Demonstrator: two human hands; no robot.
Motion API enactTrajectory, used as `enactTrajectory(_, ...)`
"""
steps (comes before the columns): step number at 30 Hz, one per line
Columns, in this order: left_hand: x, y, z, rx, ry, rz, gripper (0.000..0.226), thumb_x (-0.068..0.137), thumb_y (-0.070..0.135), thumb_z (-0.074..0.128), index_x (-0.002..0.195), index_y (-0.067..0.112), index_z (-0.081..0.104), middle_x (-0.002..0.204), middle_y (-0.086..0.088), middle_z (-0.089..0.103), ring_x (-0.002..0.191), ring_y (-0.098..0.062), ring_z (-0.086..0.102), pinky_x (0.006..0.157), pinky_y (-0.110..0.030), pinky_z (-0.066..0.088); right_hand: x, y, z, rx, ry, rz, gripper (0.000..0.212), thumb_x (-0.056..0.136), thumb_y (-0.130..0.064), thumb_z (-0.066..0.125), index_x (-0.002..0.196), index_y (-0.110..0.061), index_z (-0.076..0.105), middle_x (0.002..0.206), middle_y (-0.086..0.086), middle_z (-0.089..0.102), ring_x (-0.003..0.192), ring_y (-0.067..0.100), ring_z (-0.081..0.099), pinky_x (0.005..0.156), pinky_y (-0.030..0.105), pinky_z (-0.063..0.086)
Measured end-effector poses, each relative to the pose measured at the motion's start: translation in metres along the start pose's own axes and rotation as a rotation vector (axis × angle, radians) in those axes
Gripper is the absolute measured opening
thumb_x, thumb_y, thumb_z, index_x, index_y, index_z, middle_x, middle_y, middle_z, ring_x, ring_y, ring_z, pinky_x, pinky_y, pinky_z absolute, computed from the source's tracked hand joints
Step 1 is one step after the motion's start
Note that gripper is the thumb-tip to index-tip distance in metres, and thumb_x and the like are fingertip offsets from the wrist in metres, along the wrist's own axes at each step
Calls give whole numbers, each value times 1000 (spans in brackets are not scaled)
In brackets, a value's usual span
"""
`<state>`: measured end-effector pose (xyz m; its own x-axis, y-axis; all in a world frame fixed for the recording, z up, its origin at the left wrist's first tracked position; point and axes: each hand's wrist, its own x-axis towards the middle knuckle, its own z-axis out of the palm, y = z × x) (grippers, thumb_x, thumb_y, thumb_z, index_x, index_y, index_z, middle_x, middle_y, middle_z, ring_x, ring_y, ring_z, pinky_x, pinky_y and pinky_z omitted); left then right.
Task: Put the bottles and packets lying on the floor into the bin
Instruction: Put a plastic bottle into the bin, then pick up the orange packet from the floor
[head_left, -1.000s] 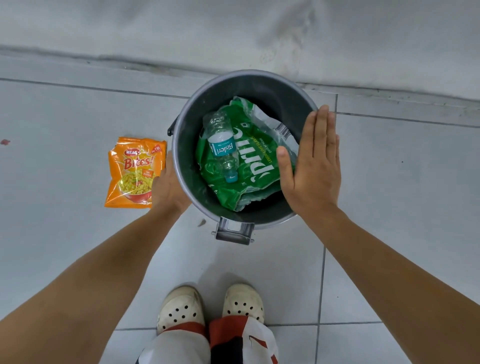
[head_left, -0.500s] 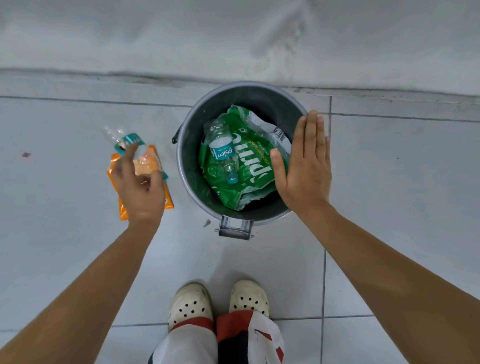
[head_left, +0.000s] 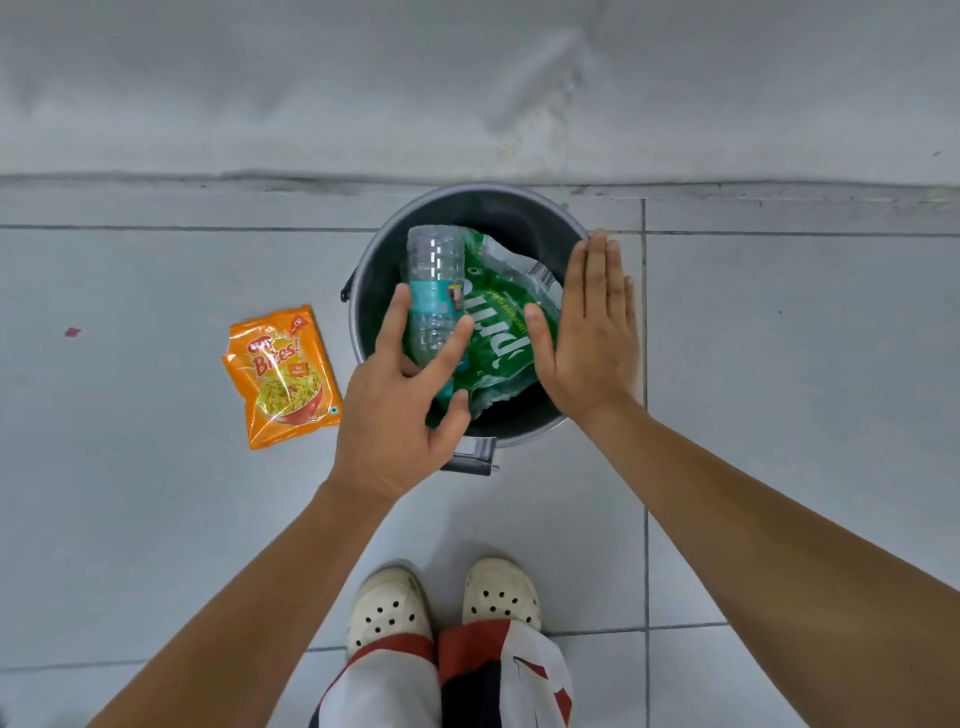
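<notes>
A dark round bin (head_left: 470, 190) stands on the tiled floor by the wall. Inside it lies a crumpled green Sprite packet (head_left: 501, 340). My left hand (head_left: 395, 415) is over the bin's near left side, its thumb and index finger loosely around a clear plastic bottle (head_left: 435, 267) with a teal label, base pointing away from me. My right hand (head_left: 592, 338) is flat with fingers together, holding nothing, above the bin's right rim. An orange snack packet (head_left: 283, 374) lies on the floor to the left of the bin.
The grey wall (head_left: 467, 88) rises just behind the bin. A metal handle bracket (head_left: 474, 460) sticks out at the bin's near side. My two white shoes (head_left: 441, 603) stand close in front of it. Pale floor tiles spread left and right.
My left hand has carried the clear bottle from above the orange packet rightward to over the bin. The orange packet now lies uncovered. My right hand has stayed at the rim.
</notes>
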<state>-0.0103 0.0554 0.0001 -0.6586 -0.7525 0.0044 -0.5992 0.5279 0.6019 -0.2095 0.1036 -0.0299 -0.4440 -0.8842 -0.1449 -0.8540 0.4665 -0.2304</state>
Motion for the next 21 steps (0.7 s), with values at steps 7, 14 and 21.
enactTrajectory(7,-12,-45,2,-4,328,-228,68,93,41,50,146,2,32,153,-25,28,144,-20,23,116,-33,24,1,0,0,31,13,0,76,97,-53,19,151,-2,4,161,15,3,148,27,-2,122,44,8)
enactTrajectory(14,-17,-139,36,88,131,-817,74,95,46,47,151,5,19,160,-18,14,147,-34,16,118,-50,20,1,1,2,28,54,-15,77,96,-55,14,151,-2,6,161,16,4,148,27,-1,122,43,7)
enactTrajectory(21,-22,-181,68,385,-307,-861,100,81,71,48,154,26,-3,163,-11,-7,148,-38,-4,115,-61,6,0,1,5,47,90,-18,78,95,-56,12,151,-2,7,160,16,5,148,26,0,122,43,9)
